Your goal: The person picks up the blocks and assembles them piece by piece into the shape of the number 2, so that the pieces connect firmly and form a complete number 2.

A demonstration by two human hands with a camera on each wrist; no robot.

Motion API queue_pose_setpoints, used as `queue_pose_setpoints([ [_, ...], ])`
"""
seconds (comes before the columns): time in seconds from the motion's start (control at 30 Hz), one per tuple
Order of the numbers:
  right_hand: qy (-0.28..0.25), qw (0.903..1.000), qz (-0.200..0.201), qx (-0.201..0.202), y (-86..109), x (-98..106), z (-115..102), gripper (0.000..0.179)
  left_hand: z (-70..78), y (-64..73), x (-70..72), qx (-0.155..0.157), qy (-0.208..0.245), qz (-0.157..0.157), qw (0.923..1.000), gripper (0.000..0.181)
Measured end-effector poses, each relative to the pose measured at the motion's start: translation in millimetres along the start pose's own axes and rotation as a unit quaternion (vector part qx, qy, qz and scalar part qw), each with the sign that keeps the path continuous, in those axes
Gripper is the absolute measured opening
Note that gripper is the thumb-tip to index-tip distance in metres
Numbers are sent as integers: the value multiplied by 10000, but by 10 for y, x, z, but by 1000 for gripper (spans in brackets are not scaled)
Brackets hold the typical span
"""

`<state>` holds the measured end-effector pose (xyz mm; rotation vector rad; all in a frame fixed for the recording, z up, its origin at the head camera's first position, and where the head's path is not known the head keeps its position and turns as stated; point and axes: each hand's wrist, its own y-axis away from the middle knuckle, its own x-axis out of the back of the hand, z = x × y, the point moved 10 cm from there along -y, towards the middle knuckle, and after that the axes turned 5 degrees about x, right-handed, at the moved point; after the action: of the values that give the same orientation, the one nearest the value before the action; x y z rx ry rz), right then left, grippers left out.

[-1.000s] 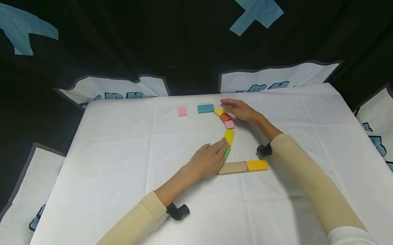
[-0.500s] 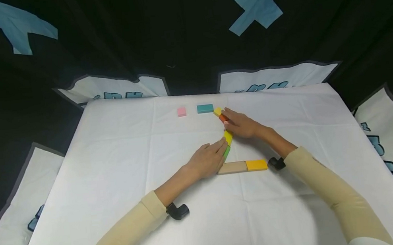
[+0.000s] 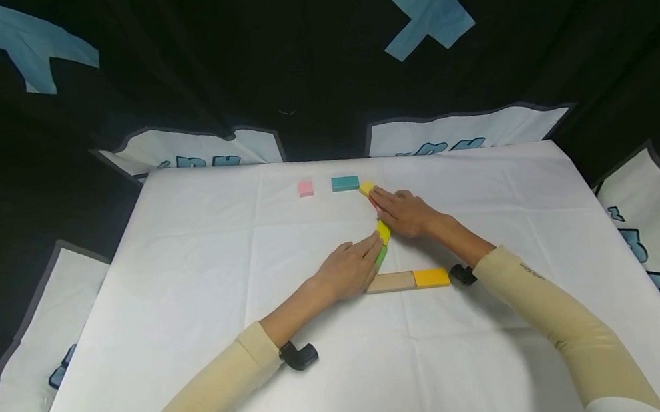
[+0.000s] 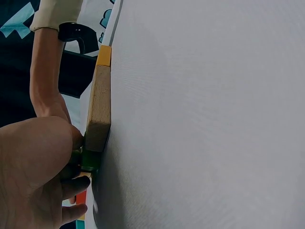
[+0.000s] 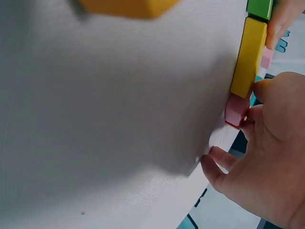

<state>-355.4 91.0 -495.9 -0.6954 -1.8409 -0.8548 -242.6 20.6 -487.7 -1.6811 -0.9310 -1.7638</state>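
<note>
Several coloured wooden blocks form a curved row on the white table. My left hand (image 3: 345, 271) lies along the row with straight fingers touching the green block (image 3: 381, 255) and the yellow block (image 3: 384, 232). Around the pink block (image 5: 235, 110), my right hand (image 3: 408, 214) pinches with thumb and finger, the thumb beside the yellow block's end. The right hand mostly covers the pink and orange-red blocks in the head view. Just past its fingertips sits a small yellow block (image 3: 366, 189), with a teal block (image 3: 345, 183) at its left.
A tan block (image 3: 390, 282) and an amber block (image 3: 431, 278) lie end to end at the near end of the row. Farther left, a separate pink block (image 3: 306, 189) sits on the white table (image 3: 193, 281). Dark curtains (image 3: 314, 53) hang behind the table.
My right hand has come nearer from beside the small yellow block, down onto the orange-red and pink blocks. The pink and yellow blocks have shifted slightly left. The left hand has stayed put.
</note>
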Motion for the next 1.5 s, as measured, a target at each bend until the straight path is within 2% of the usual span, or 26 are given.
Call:
queue_pose_setpoints([
  [0.27,252,9996,-105,-34,5,-18,62,59,22,-8,24,-28,-142,-13,9999,54],
  [0.53,236,9997,-56,62,6,-19,25,60,-14,-7,46,7,10,-5,10000,53],
  [0.63,268,9996,-42,81,14,-20,31,59,-42,-30,71,-64,384,32,9992,54],
  [0.73,226,9996,-48,130,20,-18,19,59,-123,-66,117,-44,1273,5,9919,54],
  [0.8,186,9997,-35,163,20,-10,4,59,-228,-103,154,67,1905,23,9817,54],
  [0.93,196,9997,-34,130,15,-7,-2,60,-544,-196,233,466,3060,235,9506,53],
  [1.0,211,9997,-51,67,12,-14,13,60,-733,-243,255,756,3600,364,9292,53],
  [1.13,189,9998,-70,6,11,-18,39,60,-1091,-337,273,1291,4616,689,8750,51],
  [1.2,170,9998,-81,-7,17,-17,48,60,-1244,-393,273,1457,4880,907,8558,50],
  [1.23,163,9998,-87,-8,17,-18,50,60,-1317,-421,268,1536,4960,1019,8485,49],
  [1.3,138,9999,-87,6,14,-18,52,60,-1451,-477,266,1639,5011,1248,8405,48],
  [1.4,93,9999,-98,36,4,-23,50,60,-1615,-552,260,1812,4985,1489,8345,47],
  [1.5,81,9999,-106,38,-5,-24,50,60,-1714,-618,284,1937,4831,1603,8387,47],
])
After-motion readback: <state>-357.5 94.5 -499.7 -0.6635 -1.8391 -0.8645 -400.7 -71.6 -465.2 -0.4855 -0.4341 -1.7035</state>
